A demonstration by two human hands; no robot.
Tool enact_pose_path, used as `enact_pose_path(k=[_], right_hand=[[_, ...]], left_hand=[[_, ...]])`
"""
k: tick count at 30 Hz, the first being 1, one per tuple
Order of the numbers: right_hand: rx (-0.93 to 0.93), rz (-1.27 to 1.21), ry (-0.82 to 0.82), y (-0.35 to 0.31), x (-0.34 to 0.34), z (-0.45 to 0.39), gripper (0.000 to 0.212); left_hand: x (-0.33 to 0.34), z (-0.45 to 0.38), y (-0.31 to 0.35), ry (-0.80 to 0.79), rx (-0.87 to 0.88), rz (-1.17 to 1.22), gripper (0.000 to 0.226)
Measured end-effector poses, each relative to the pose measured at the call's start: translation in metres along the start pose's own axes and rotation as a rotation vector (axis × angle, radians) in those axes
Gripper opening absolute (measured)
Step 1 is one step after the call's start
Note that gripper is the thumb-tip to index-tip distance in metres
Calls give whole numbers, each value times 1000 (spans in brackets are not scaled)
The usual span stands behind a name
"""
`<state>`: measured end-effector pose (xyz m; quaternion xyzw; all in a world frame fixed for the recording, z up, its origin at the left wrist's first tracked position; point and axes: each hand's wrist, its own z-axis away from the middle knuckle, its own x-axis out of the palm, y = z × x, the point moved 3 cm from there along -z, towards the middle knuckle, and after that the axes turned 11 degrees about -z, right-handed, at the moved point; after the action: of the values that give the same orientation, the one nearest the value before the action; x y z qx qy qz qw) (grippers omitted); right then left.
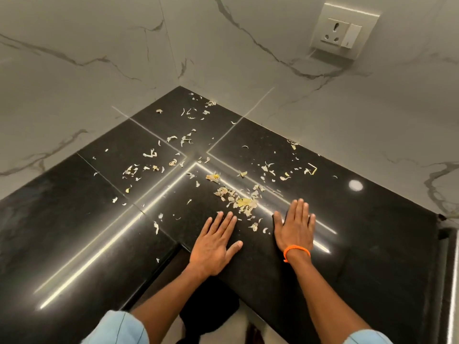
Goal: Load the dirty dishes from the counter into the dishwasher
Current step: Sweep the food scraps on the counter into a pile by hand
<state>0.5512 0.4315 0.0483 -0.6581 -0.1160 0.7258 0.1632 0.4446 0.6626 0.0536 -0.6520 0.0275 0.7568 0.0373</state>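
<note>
left hand (215,245) flat on counter (372,244) | right hand (295,225) flat, fingers straight | scraps (238,198) between

sleeves (119,326): light blue, both arms | wristband (296,250): orange, right wrist

Pale peels (244,203) lie scattered over the middle of the frame, thickest in a small heap just below centre, thinner toward the far corner. Marble-look wall tiles (99,58) with grey veins fill the upper half, meeting at a corner upper centre. A white socket (344,33) with a switch sits on the wall at upper right.
</note>
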Motion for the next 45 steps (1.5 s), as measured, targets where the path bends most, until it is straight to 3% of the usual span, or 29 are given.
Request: enact_pose_path(k=[5,9,11,13,17,20,25,31,35,38,42,45], right_hand=[[26,24,45,-77,31,-9,83],[-47,-18,-59,-137,56,-13,77],[-138,-133,-147,-155,58,-16,74],[-162,-268,-124,-153,49,-10,71],[93,-232,140,-93,30,38,78],[225,-58,133,-65,33,81,79],[288,26,63,-112,51,84,85],[152,-36,-30,-178,71,37,87],[-105,-178,-186,-199,70,9,81],[-95,-256,-89,-168,53,5,77],[156,-78,62,-78,29,26,78],[227,-18,63,-67,25,39,80]], left_hand=[[-7,-48,-46,-11,17,-7,75],[-6,-62,-89,-6,-38,6,75],[-6,-63,-115,2,-88,53,75],[-5,-57,-137,25,-127,120,75],[-3,-28,-153,53,-102,156,75],[-1,-2,-150,101,-122,129,74],[11,21,-150,86,-284,107,78],[5,-29,-144,52,-230,67,82],[0,-55,-147,46,-238,43,84],[-3,-57,-147,64,-251,60,82],[-7,-56,-146,98,-240,90,80],[-7,-60,-141,108,-149,81,78]])
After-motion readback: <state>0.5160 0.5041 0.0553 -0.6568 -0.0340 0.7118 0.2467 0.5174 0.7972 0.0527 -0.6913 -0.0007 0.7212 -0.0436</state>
